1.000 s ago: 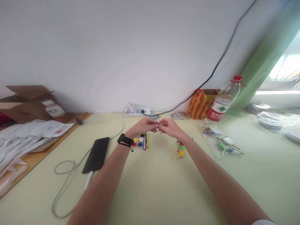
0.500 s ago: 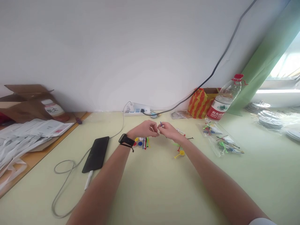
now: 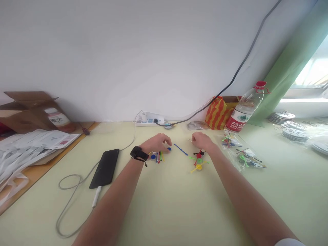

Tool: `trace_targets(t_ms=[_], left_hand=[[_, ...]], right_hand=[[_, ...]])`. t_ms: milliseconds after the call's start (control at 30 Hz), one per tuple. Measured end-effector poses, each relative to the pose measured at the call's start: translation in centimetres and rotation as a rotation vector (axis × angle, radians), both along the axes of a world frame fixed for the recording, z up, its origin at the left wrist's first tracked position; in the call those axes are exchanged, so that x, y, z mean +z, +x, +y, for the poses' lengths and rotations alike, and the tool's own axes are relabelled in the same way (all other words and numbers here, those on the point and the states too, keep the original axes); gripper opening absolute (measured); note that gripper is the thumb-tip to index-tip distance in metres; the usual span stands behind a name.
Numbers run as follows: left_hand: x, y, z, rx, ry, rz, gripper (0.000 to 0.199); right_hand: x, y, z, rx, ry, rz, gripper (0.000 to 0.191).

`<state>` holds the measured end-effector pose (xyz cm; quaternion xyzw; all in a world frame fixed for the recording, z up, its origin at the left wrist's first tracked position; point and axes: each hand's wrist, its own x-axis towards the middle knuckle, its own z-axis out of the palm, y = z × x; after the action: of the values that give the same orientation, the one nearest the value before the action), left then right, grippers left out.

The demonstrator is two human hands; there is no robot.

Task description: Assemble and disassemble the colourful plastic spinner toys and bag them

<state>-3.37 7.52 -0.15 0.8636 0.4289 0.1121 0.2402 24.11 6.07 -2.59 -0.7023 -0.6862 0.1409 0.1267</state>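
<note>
My left hand (image 3: 157, 142), with a black watch on its wrist, has curved fingers around a small round blue disc (image 3: 169, 149). The disc sits at the fingertips, close to the table. A thin blue arrow (image 3: 181, 149) lies slantwise on the table between the two hands. My right hand (image 3: 202, 140) is closed, its fingertips pinching a small, thin white piece (image 3: 190, 140); most of it is hidden. Just below that hand lie arrow spinners on round discs: a red one (image 3: 199, 155), a green one (image 3: 200, 160), a yellow one (image 3: 199, 166) and a black one (image 3: 202, 153).
Loose coloured arrows (image 3: 160, 156) and another blue disc (image 3: 153, 157) lie by my left hand. A phone (image 3: 105, 168) with its cable is at left. Bagged spinners (image 3: 246, 159) and a large bottle (image 3: 242, 114) are at right. A power strip (image 3: 151, 120) stands against the wall.
My hands have parted; the right moved right, toward the white piece. The blue arrow, earlier in my right hand, now lies on the table. The blue disc shows at my left fingertips.
</note>
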Motion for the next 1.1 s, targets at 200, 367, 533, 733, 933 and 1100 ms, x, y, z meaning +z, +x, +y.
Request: trace_targets(t_ms=[200, 367, 533, 733, 933, 1100], left_hand=[[1.7, 1.3, -0.7, -0.025, 0.119, -0.252, 0.026], [2.4, 2.8, -1.4, -0.043, -0.013, -0.51, 0.033], [2.3, 2.8, -1.2, 0.077, -0.027, -0.596, 0.037], [2.3, 2.7, -1.2, 0.102, -0.023, -0.602, 0.036], [1.8, 3.1, -1.5, -0.011, 0.0, -0.576, 0.028], [0.8, 3.5, -1.7, -0.071, 0.028, -0.517, 0.017]], right_hand=[[2.6, -0.9, -0.1, 0.134, 0.116, 0.261, 0.021], [4.6, -3.2, -1.8, 0.41, 0.079, 0.915, 0.02], [4.7, -4.1, -2.2, 0.271, 0.113, 0.909, 0.017], [4.6, -4.3, -2.2, 0.296, -0.03, 0.996, 0.014], [4.2, -4.6, -2.2, 0.28, -0.124, 1.085, 0.004], [3.7, -4.6, -2.2, 0.308, -0.115, 0.893, 0.013]])
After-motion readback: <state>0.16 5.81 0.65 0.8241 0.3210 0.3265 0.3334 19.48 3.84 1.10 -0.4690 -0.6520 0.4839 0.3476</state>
